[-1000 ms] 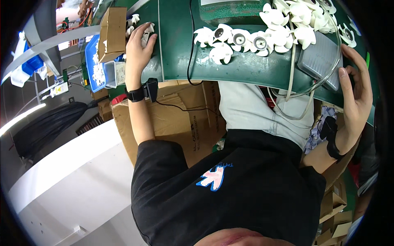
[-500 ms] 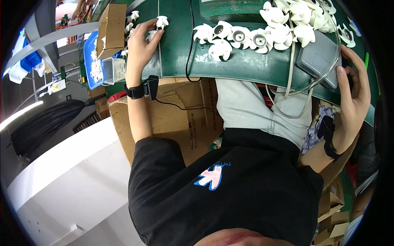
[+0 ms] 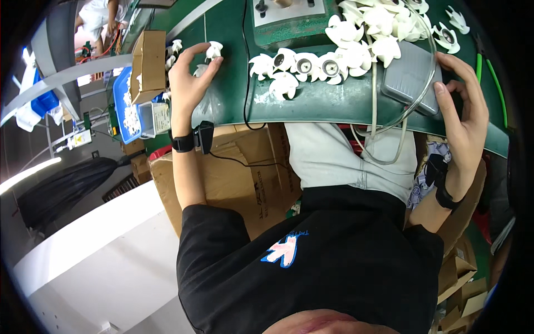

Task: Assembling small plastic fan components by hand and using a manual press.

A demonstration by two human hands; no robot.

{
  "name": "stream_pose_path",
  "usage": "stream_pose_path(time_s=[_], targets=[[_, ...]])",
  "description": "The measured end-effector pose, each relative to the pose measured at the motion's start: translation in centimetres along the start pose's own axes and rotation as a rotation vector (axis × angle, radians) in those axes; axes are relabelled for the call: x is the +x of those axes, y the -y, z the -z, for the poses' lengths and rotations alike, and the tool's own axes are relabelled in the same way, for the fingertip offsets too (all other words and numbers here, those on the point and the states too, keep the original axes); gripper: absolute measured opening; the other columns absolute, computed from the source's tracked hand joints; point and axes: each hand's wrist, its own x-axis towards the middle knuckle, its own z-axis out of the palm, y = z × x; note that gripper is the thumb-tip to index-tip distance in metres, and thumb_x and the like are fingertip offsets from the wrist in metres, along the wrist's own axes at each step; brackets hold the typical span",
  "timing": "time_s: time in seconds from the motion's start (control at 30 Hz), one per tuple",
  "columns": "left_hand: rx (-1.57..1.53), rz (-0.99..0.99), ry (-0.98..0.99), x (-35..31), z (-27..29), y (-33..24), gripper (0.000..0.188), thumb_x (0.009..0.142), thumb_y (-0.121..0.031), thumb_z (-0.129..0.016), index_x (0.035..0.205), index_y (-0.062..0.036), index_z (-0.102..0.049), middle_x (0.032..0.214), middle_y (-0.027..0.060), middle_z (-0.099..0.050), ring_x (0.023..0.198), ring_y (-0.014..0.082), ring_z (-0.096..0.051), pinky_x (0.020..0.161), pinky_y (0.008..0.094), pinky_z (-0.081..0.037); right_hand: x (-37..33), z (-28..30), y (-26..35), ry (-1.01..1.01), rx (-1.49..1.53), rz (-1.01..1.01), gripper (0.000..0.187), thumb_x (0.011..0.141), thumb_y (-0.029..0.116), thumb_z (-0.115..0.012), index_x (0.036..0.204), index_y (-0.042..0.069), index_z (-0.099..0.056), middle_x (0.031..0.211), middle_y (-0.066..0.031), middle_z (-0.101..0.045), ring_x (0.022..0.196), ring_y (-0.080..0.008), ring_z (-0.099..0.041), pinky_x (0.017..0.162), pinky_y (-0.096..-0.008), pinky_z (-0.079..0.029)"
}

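Note:
At the left of the green table, my left hand (image 3: 192,78) has thumb and forefinger closed around a white fan impeller (image 3: 214,50). A second white impeller (image 3: 200,70) shows partly inside its curled fingers. My right hand (image 3: 466,100) lies at the right edge of a grey box-shaped device (image 3: 413,75), thumb and forefinger apart. Their tips are beside the clear cable (image 3: 425,92) that loops over the device; I cannot tell whether they touch it. The other right fingers are bent, with nothing visible in them. A pile of white impellers (image 3: 378,25) lies between my hands.
A green machine base (image 3: 289,36) stands at the back. A black cord (image 3: 246,78) crosses the table (image 3: 228,106). Green-handled pliers (image 3: 492,83) lie far right. Left are a cardboard box (image 3: 149,67) and a blue tray (image 3: 118,89) with white parts. Cartons (image 3: 459,267) sit lower right.
The whole view has shifted, bringing more of the machine base and the pliers in. My left hand keeps its grip on the impeller; the right stays by the grey device.

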Motion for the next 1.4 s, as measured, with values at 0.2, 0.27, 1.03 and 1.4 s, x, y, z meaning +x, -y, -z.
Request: stream_pose_path(time_s=[0.2, 0.27, 1.03, 1.4], targets=[[-0.569, -0.012, -0.062, 4.7, -0.3, -6.4, 0.050, 0.090, -0.017, -0.083, 0.135, -0.0005, -0.066, 0.128, 0.0124, -0.071, 0.114, 0.0191, -0.068, 0.099, 0.0349, -0.053, -0.4, 0.3, 0.6, -0.021, -0.017, -0.037, 0.034, 0.091, 0.003, -0.072, 0.125, 0.001, -0.070, 0.125, -0.0084, -0.070, 0.099, -0.0155, -0.062, 0.081, -0.0262, -0.047], [-0.551, -0.086, 0.004, 6.1, -0.6, -7.9, 0.052, 0.092, -0.015, -0.081, 0.138, 0.0011, -0.065, 0.129, 0.0129, -0.070, 0.116, 0.0179, -0.066, 0.102, 0.0340, -0.052, -0.4, 0.2, 0.2, -0.039, -0.019, 0.006, 0.038, 0.089, 0.006, -0.074, 0.126, 0.002, -0.069, 0.125, -0.0085, -0.070, 0.105, -0.0191, -0.064, 0.082, -0.0288, -0.047], [-0.588, -0.031, 0.208, 8.4, -2.6, -10.2, 0.085, 0.084, -0.018, -0.091, 0.156, -0.0022, -0.047, 0.139, 0.0126, -0.063, 0.122, 0.0214, -0.064, 0.105, 0.0357, -0.049, 0.4, 0.1, 1.2, 0.154, -0.049, -0.008, 0.072, 0.082, 0.012, -0.081, 0.150, 0.013, -0.057, 0.139, -0.0068, -0.065, 0.123, -0.0228, -0.059, 0.093, -0.0339, -0.044], [-0.703, 0.124, 0.205, 8.8, -2.4, -11.1, 0.062, 0.093, -0.025, -0.084, 0.139, 0.0075, -0.059, 0.124, 0.0145, -0.070, 0.111, 0.0178, -0.066, 0.095, 0.0305, -0.052, 0.2, -0.4, 0.8, 0.049, -0.098, 0.098, 0.059, 0.090, 0.019, -0.076, 0.146, 0.009, -0.059, 0.135, -0.0103, -0.068, 0.118, -0.0237, -0.063, 0.091, -0.0335, -0.046]])
